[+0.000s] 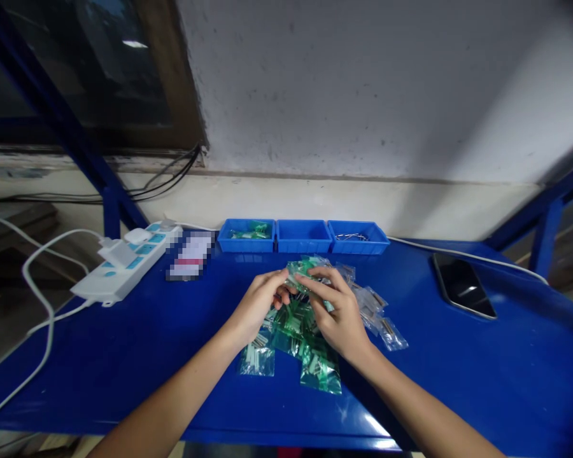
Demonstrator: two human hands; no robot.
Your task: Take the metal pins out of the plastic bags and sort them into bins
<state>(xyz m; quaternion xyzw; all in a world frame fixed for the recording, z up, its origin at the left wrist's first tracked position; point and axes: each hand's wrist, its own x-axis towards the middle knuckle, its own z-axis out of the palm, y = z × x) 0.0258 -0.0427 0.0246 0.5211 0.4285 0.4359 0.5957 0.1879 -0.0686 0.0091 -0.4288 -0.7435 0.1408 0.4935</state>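
A small greenish plastic bag (293, 270) is raised above the pile, its contents too blurred to name. My left hand (260, 304) pinches its left side between thumb and fingers. From the right, my right hand (340, 313) has bent fingers on the bag, with the fingertips at its near side. Beneath both hands lies a heap of small clear and green bags (293, 321) holding thin pale pieces. One green bag (321, 369) lies at the front of the heap, beside a clear bag (255, 357). More clear bags (390, 332) with thin rods spread to the right.
Three blue bins stand along the wall: the left bin (246, 247) holds green bags, then the middle bin (303, 245), and the right bin (360, 247) has thin metal pieces. A power strip (124, 267) and blurred card (190, 256) lie left; a phone (463, 285) lies right.
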